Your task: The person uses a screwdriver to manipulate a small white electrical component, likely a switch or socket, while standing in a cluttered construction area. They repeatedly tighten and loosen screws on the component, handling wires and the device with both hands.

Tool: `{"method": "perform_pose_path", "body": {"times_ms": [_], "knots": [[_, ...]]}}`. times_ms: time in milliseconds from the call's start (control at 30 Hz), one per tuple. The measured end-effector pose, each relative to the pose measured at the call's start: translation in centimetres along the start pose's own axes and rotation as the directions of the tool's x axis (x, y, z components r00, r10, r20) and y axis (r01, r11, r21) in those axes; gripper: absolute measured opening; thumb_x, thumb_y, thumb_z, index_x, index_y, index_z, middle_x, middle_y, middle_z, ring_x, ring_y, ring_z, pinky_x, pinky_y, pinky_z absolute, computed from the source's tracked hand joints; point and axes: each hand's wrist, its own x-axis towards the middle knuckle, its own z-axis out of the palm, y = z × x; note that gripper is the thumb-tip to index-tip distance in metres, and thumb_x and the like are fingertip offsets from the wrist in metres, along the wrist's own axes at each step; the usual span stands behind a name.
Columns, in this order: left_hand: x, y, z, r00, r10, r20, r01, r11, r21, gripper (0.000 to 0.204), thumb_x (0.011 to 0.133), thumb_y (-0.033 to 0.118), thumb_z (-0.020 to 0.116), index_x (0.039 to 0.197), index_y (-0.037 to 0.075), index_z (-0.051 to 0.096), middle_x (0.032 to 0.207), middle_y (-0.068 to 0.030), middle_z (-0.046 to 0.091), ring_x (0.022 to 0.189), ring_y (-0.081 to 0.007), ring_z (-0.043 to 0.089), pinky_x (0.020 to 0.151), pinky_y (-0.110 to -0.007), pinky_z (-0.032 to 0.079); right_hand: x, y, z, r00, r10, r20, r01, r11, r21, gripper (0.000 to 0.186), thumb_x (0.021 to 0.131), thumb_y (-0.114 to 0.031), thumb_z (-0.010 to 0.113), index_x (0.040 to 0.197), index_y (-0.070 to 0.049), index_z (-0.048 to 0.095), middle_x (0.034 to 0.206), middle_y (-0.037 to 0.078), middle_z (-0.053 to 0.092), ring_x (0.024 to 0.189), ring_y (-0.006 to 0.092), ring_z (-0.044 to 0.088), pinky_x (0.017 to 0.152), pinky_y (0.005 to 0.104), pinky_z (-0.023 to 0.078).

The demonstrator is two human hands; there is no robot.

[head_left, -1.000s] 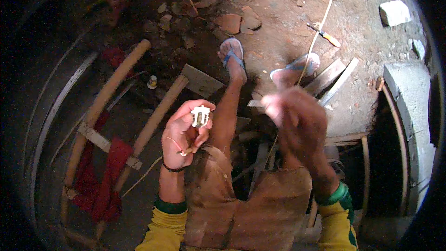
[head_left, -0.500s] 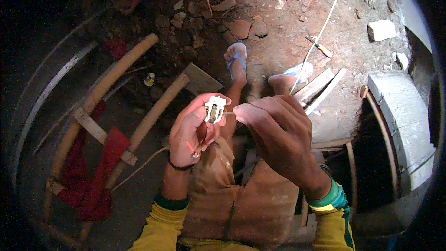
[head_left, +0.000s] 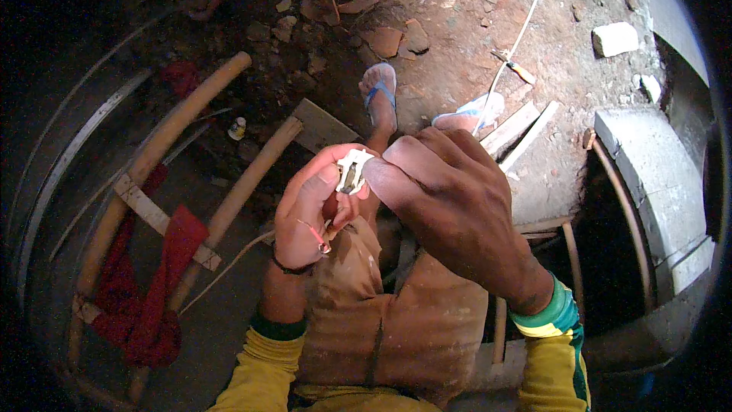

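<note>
My left hand point(head_left: 299, 210) grips a small white plastic electrical fitting point(head_left: 353, 172) with metal parts in its open middle, held over my lap. A short red wire end point(head_left: 313, 234) sticks out by the left palm. My right hand point(head_left: 450, 194) is closed in a pinch, its thumb and fingertips against the fitting's right side. Whatever those fingertips hold is hidden behind them. A pale cable point(head_left: 221, 282) runs from near my left wrist down to the left.
On the left lies a wooden ladder-like frame point(head_left: 221, 214) with red cloth point(head_left: 164, 290) over it. Ahead are broken bricks point(head_left: 385, 42), an orange-handled screwdriver point(head_left: 521, 72) and a white cable point(head_left: 534, 8). Grey concrete blocks point(head_left: 648, 160) stand to the right.
My right fingertips have moved left, right up to the fitting. The thin pale piece seen between them and the fitting is now covered. The left hand keeps its grip.
</note>
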Motion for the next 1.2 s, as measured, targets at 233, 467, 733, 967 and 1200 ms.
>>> {"method": "perform_pose_path", "body": {"times_ms": [233, 467, 733, 967, 1200], "knots": [[0.2, 0.0, 0.1, 0.999, 0.03, 0.015, -0.031, 0.999, 0.029, 0.046, 0.103, 0.033, 0.04, 0.13, -0.003, 0.049, 0.09, -0.0073, 0.061, 0.052, -0.0033, 0.039, 0.045, -0.018, 0.03, -0.9, 0.0, 1.0, 0.997, -0.036, -0.072, 0.031, 0.996, -0.078, 0.032, 0.073, -0.011, 0.065, 0.104, -0.007, 0.06, 0.089, 0.006, 0.055, 0.074, 0.0242, 0.057, 0.071, 0.0392, 0.047], [0.8, -0.4, 0.2, 0.997, 0.075, 0.032, -0.074, 0.997, -0.031, 0.051, 0.104, 0.036, 0.039, 0.132, -0.006, 0.046, 0.093, -0.0081, 0.061, 0.051, -0.0033, 0.04, 0.042, -0.017, 0.028, -1.9, 0.7, 4.0, 0.943, 0.132, -0.307, -0.12, 0.991, 0.059, 0.014, 0.083, -0.006, 0.068, 0.095, -0.005, 0.062, 0.086, 0.007, 0.062, 0.068, 0.0244, 0.061, 0.066, 0.0353, 0.05], [1.3, -0.4, -0.1, 0.987, 0.069, 0.146, -0.04, 0.981, -0.192, 0.057, 0.102, 0.04, 0.042, 0.132, -0.009, 0.044, 0.096, -0.0103, 0.06, 0.051, -0.0046, 0.041, 0.043, -0.016, 0.03, -2.2, -0.2, 3.7, 0.849, 0.435, -0.301, -0.294, 0.861, 0.415, 0.008, 0.088, 0.0, 0.063, 0.095, -0.003, 0.06, 0.088, 0.011, 0.066, 0.073, 0.0281, 0.064, 0.067, 0.0358, 0.052], [1.4, -0.2, -0.1, 0.995, 0.066, 0.081, -0.06, 0.995, -0.078, 0.06, 0.101, 0.044, 0.044, 0.132, -0.007, 0.045, 0.093, -0.0086, 0.06, 0.052, -0.0034, 0.042, 0.043, -0.016, 0.03, -1.2, 1.0, 1.5, 0.968, 0.167, -0.185, -0.135, 0.975, 0.174, 0.02, 0.08, 0.001, 0.065, 0.099, -0.006, 0.062, 0.092, 0.01, 0.064, 0.079, 0.029, 0.062, 0.072, 0.0373, 0.051], [1.3, 0.2, 0.0, 0.995, 0.026, 0.096, -0.021, 0.998, -0.056, 0.058, 0.101, 0.041, 0.043, 0.134, -0.007, 0.044, 0.095, -0.0088, 0.062, 0.052, -0.003, 0.041, 0.042, -0.015, 0.03, -0.7, 1.3, 1.1, 0.978, 0.134, -0.158, -0.118, 0.988, 0.104, 0.023, 0.077, -0.003, 0.067, 0.1, -0.008, 0.062, 0.094, 0.009, 0.064, 0.08, 0.0289, 0.062, 0.073, 0.038, 0.05]]}}
